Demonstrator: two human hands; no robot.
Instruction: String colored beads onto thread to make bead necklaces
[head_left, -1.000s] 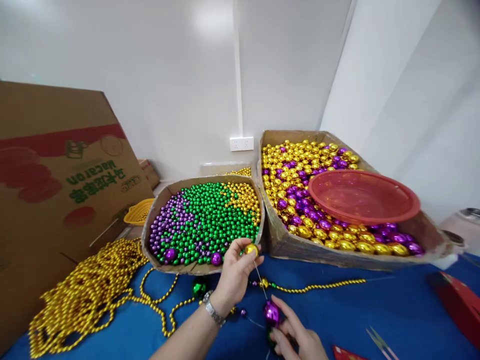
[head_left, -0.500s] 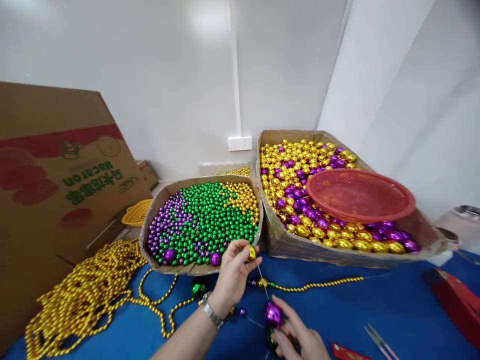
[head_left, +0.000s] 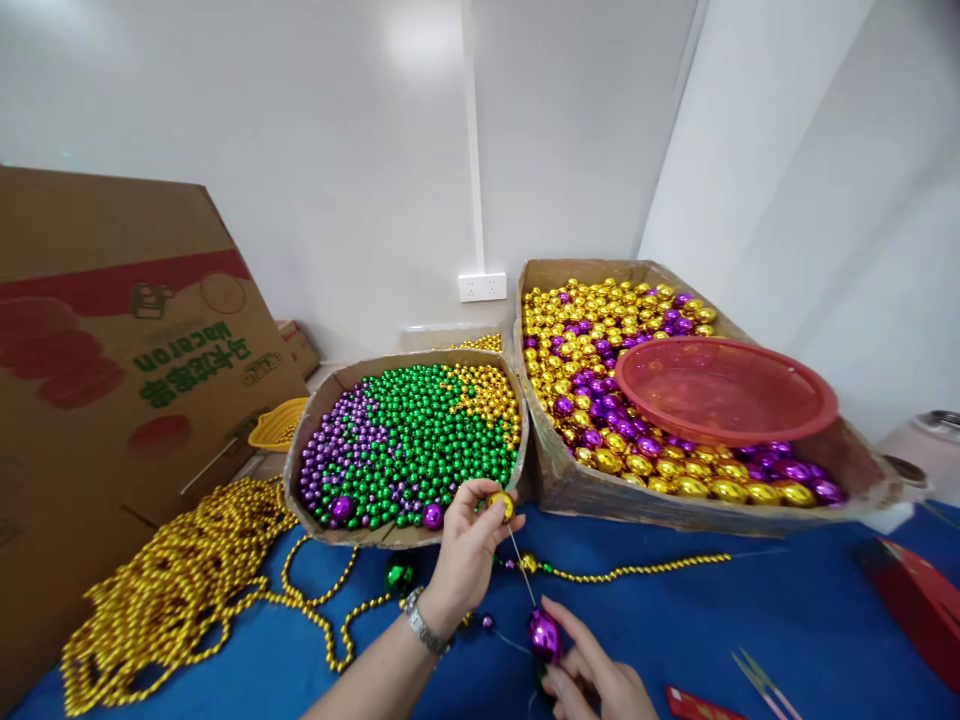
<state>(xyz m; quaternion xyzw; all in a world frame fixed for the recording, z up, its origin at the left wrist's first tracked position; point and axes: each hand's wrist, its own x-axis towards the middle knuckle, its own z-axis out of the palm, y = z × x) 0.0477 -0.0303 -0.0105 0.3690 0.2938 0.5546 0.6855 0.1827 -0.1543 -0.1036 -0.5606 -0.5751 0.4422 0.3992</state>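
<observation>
My left hand (head_left: 463, 545), with a metal-banded watch at the wrist, pinches a shiny gold bead (head_left: 502, 506) in front of the smaller box. A thin string (head_left: 523, 568) runs taut from that bead down to a large purple bead (head_left: 544, 635). My right hand (head_left: 592, 670) grips the purple bead between thumb and fingers. Below it a dark green bead is mostly hidden by the fingers. Behind the hands, a strand of small gold beads (head_left: 637, 573) lies on the blue cloth. A large green bead (head_left: 399, 575) rests left of my left wrist.
A cardboard box (head_left: 291, 478) holds small green, purple and gold beads. A larger box (head_left: 536, 440) holds gold and purple beads, with a red basin (head_left: 727, 390) on top. Gold bead strands (head_left: 187, 580) pile up at left. Tweezers (head_left: 765, 685) lie front right.
The view has shifted very slightly. Both hands keep their hold on the gold and purple beads, and the string between them stays taut.
</observation>
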